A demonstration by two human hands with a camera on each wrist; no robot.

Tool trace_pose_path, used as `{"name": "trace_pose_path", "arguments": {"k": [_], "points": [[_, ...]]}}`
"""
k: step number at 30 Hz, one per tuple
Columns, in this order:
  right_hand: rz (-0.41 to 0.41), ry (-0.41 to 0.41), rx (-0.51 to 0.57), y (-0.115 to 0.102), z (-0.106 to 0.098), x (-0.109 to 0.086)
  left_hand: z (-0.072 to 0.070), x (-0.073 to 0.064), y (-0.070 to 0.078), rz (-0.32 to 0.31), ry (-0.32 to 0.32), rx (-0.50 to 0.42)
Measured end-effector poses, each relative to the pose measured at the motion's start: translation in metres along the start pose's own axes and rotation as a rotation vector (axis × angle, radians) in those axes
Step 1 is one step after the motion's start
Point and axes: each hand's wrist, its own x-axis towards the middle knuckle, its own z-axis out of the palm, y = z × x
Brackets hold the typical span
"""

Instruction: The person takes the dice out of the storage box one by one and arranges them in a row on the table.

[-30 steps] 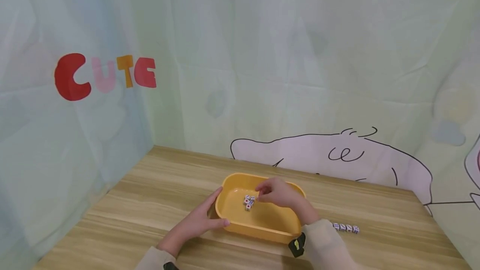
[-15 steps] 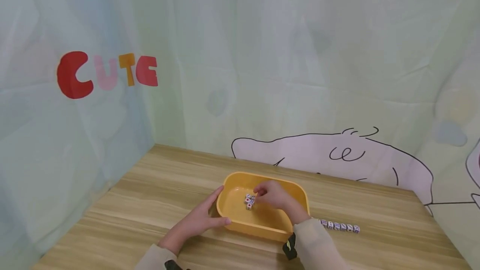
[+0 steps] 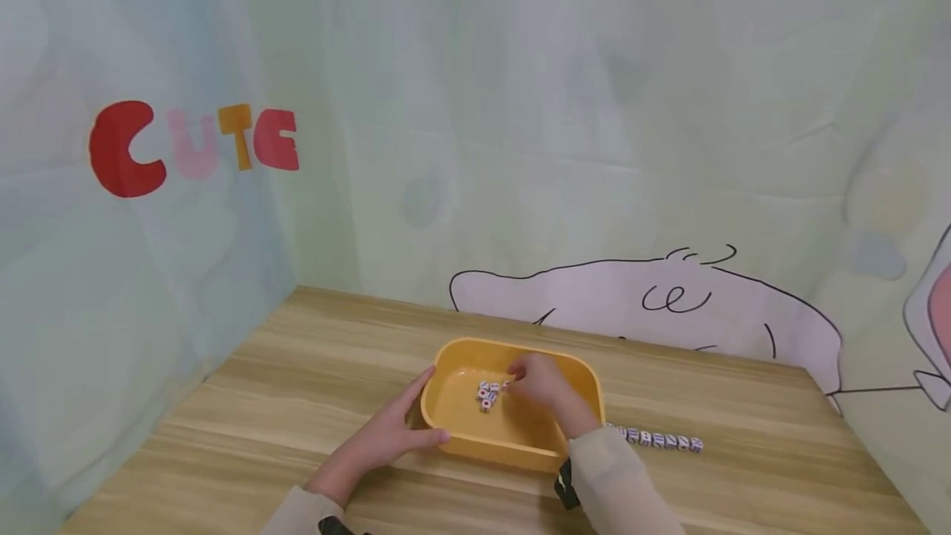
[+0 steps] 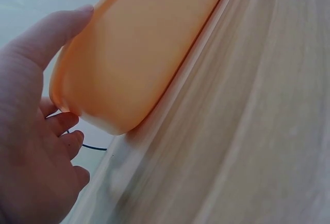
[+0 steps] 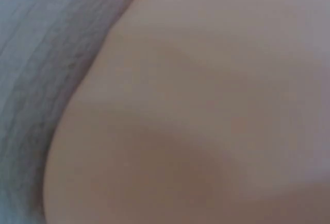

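Note:
A yellow plastic tray [image 3: 513,456] stands on the table. My left hand [image 3: 382,437] holds its left end, thumb on the near rim and fingers along the outer side; in the left wrist view the thumb lies over the rim and the fingers bend at the outer wall. Inside the tray sits a small cluster of white dice [image 3: 487,395]. My right hand [image 3: 545,382] is low in the tray, fingers bent, right beside a single die [image 3: 506,385]; whether it pinches that die cannot be told. The right wrist view shows only blurred skin and sleeve.
A row of dice [image 3: 658,440] lies on the wooden table [image 3: 312,378] to the right of the tray, its left end close to the tray and right sleeve. Printed cloth walls [image 3: 579,147] rise at the back and the left edge of the table.
The right hand has shifted slightly within the tray, and a die apart from the cluster shows at its fingertips. More of the outside row shows past the sleeve. The left hand keeps its place.

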Motion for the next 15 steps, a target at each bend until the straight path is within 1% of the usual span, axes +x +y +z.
{"name": "trace_pose_path", "arguments": {"k": [5, 10, 15], "points": [[-0.018, -0.019, -0.05, 0.0006, 0.0024, 0.0014, 0.0004, -0.0005, 0.0003, 0.009, 0.01, 0.01], [-0.034, -0.019, -0.068, -0.0003, 0.0038, -0.0005, 0.0009, -0.0007, -0.0006, 0.021, 0.015, 0.011], [-0.016, -0.033, -0.05, -0.0018, 0.0019, -0.0025, 0.0014, -0.0002, -0.0001, 0.027, 0.017, 0.014]]}}
